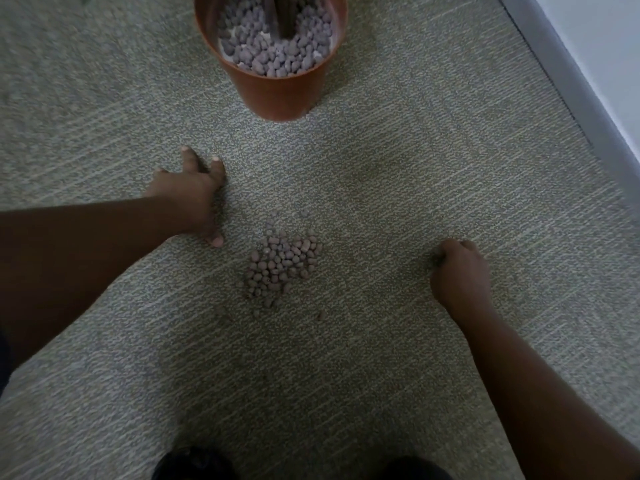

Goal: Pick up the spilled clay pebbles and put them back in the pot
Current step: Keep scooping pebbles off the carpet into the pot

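Both hands rest on the carpet [398, 174], either side of the pebbles [282, 268]. Left hand [194, 195] lies spread, fingers apart, holding nothing. Right hand [460, 271] is curled into a fist; whether it holds anything I cannot tell. Beyond the heaped pebbles stands the pot [277, 91], well apart, already filled with more.

The floor [398, 188] is a matt, woven-looking carpet, grey-green and flecked. The pot [277, 95] looks like smooth terracotta-coloured plastic with a faint sheen. The clay pebbles [282, 263] look dull, rough and porous, purplish-brown.
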`<state>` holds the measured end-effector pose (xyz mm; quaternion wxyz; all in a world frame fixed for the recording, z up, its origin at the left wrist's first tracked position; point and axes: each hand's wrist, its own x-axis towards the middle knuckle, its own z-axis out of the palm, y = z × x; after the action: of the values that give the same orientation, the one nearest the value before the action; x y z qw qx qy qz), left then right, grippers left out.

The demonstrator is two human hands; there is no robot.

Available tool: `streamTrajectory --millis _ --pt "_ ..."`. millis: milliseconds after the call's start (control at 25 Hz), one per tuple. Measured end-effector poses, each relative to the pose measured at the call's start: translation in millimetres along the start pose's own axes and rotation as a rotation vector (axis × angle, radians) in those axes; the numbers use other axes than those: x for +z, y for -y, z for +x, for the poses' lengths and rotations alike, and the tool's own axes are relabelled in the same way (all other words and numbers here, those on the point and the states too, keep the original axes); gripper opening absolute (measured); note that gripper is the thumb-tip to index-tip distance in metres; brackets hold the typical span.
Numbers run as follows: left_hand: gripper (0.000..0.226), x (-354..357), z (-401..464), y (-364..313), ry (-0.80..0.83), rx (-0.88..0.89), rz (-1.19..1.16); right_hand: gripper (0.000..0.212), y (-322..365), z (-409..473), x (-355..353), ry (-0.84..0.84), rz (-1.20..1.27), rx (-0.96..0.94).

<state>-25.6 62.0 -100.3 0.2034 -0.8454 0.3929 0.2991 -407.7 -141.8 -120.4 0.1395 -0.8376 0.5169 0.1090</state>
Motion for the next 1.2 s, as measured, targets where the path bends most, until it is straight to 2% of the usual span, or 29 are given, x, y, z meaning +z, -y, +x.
streamTrajectory --millis 160,320,400,480,560,640,720,840,1000,1120,1160,1200 --pt "0.155 -2 -1 -1 -0.007 -0.001 0.008 0.007 15 3 -2 -0.011 0.080 0.018" --pt "0.156 -3 -2 0 0.007 -0.007 0.004 0.007 67 -1 -12 0.055 0.413 -0.028" --pt "0.155 -3 -3 -1 0.005 -0.007 0.004 0.009 109 2 -27 0.041 0.502 -0.140" --pt "0.155 -3 -4 0 0.013 -0.007 0.003 0.008 158 17 -51 -0.054 0.589 -0.307" --pt "0.155 -3 -4 -1 0.016 -0.012 0.006 0.005 207 41 -79 -0.234 0.663 -0.482" --pt "0.155 -3 -4 -1 0.006 -0.024 0.011 0.012 249 71 -103 -0.385 0.716 -0.619" --pt "0.154 -3 -4 -2 -0.002 -0.033 0.017 0.028 271 93 -110 -0.366 0.659 -0.665" --pt "0.153 -1 -4 -1 -0.018 -0.031 0.040 0.042 269 99 -96 -0.274 0.511 -0.663" --pt "0.153 0 -3 0 -0.010 -0.041 0.024 0.040 256 82 -73 -0.347 0.628 -0.669" --pt "0.153 -2 -4 -2 -0.014 -0.048 0.032 0.035 244 56 -49 -0.439 0.549 -0.787" --pt "0.153 -1 -4 -2 -0.016 -0.046 0.036 0.031 237 47 -39 -0.407 0.507 -0.856" --pt "0.153 -1 -5 -2 -0.021 -0.042 0.046 0.028 230 39 -31 -0.292 0.463 -0.900"
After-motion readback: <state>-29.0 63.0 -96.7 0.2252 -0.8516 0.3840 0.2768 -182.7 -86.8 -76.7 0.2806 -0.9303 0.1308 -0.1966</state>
